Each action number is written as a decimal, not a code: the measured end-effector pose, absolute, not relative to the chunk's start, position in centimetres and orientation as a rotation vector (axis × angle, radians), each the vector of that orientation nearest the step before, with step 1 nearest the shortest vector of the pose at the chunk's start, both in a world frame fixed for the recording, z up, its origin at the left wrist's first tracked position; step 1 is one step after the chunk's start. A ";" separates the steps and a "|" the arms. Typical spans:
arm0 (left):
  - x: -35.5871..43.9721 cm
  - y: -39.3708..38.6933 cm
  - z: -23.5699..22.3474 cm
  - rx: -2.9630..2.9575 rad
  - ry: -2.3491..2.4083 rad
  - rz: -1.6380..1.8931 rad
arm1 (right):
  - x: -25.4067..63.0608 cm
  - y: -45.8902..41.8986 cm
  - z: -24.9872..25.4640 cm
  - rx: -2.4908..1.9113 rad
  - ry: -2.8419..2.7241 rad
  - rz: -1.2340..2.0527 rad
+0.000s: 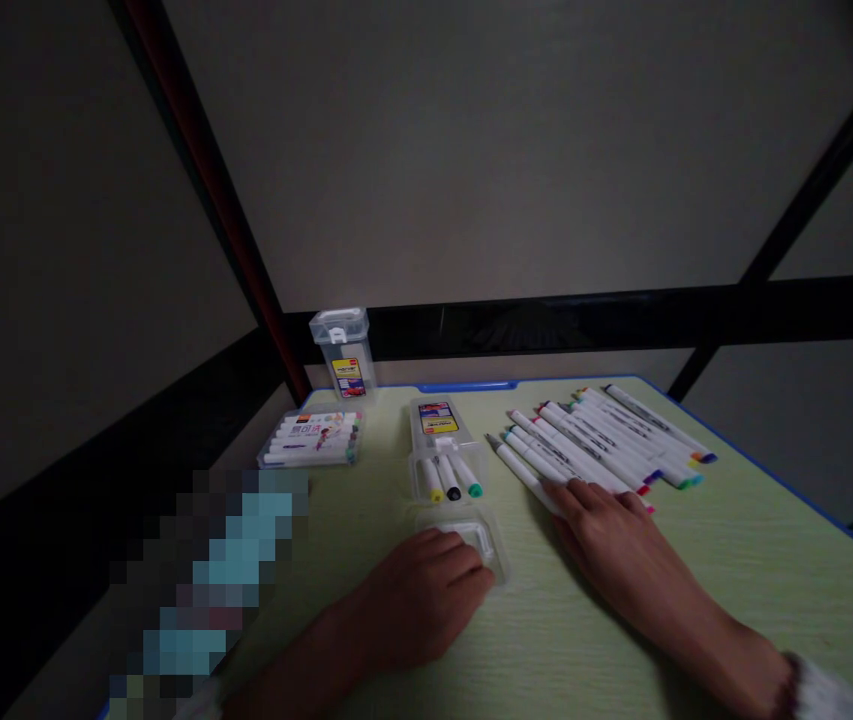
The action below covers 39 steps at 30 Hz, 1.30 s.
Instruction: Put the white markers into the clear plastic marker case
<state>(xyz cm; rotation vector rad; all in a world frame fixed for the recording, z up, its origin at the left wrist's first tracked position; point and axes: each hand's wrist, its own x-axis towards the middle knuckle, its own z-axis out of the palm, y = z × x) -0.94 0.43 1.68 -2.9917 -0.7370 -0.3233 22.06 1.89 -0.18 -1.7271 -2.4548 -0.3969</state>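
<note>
My left hand (426, 590) is curled over the near left part of a clear lid (497, 555), which lies open at the near end of a clear plastic marker box (445, 420). Its fingertips are hidden. Inside that box, the ends of a yellow, a black and a green marker (454, 480) show. My right hand (602, 525) rests at the near end of a row of white markers (576, 440), its fingers bent round the leftmost, grey-tipped marker (512, 460). Part of this marker is covered by the hand.
A flat clear case of markers (313, 438) lies on the left of the pale green table (546, 640). Behind it stands an upright clear box (345, 355) with a latched lid. A blue edge (793, 483) borders the table. A panelled wall rises behind.
</note>
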 end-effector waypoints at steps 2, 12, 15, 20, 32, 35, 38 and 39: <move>-1.0 0.4 1.6 -2.979 -0.739 -0.346 | 22.2 1.8 -0.6 -1.677 -2.464 -0.417; -0.9 0.4 1.5 -2.937 -0.687 -0.369 | 22.0 1.2 -0.3 -1.475 -2.510 -0.359; -0.7 0.2 1.6 -2.923 -0.718 -0.381 | 21.2 0.7 0.5 -1.497 -2.574 -0.260; -0.7 0.0 1.5 -2.907 -0.760 -0.468 | 20.4 0.1 0.7 -1.516 -2.538 -0.146; -0.4 -0.7 1.6 -2.823 -0.764 -0.650 | 19.5 -0.8 1.1 -1.407 -2.473 0.192; -0.3 -0.7 1.4 -2.808 -0.779 -0.662 | 19.4 -0.9 1.0 -1.395 -2.491 0.212; -0.2 -0.7 1.3 -2.811 -0.771 -0.672 | 19.2 -1.1 1.0 -1.400 -2.511 0.224; -0.2 -0.7 1.2 -2.815 -0.767 -0.676 | 19.2 -1.1 0.9 -1.403 -2.515 0.229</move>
